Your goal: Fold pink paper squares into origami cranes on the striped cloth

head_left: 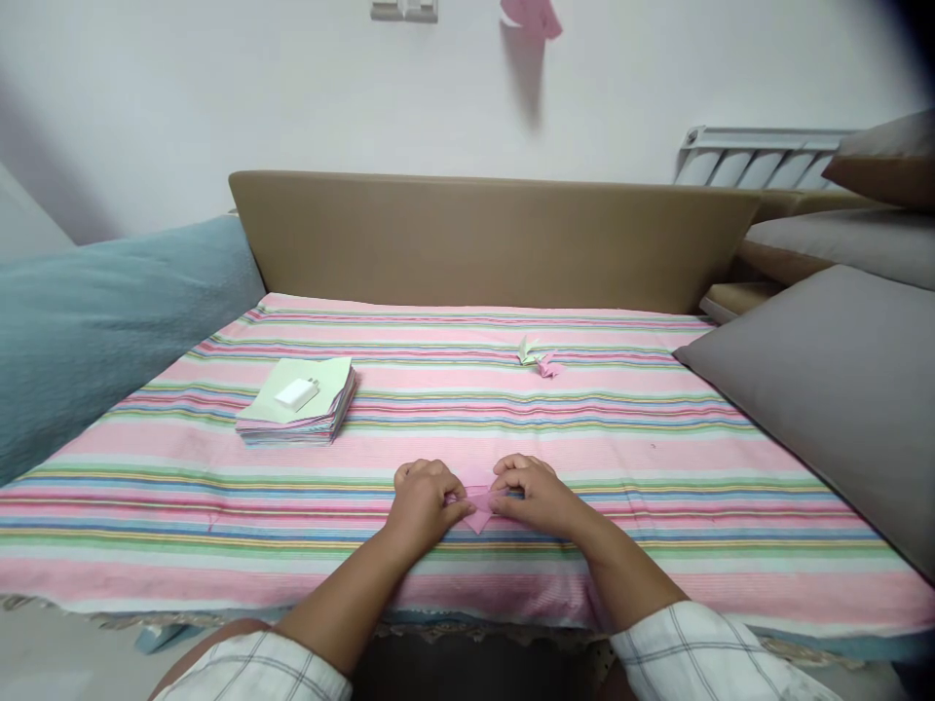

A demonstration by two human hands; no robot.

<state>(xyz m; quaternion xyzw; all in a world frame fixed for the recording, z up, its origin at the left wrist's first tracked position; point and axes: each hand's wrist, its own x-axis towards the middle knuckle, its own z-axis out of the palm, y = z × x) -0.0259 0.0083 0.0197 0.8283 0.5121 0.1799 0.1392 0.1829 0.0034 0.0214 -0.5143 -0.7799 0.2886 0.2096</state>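
Note:
A piece of pink folded paper [478, 519] lies on the striped cloth, near its front edge, between my two hands. My left hand [428, 497] is closed at the paper's left side, thumb and fingers pinching it. From the right, my right hand [533, 495] grips the other side, with the thumb below and bent fingers above. The fingers hide both side ends of the paper. Its lower tip points toward me, and a flat strip shows above.
A stack of coloured paper sheets [292, 428] bears a white charger plug [297, 393] at the left. Farther back sit a green folded paper bird [526, 351] and a pink one [547, 368]. Grey cushions [825, 380] line the right; a blue-covered bolster [124, 331] lies left; a brown backboard [482, 243] stands behind.

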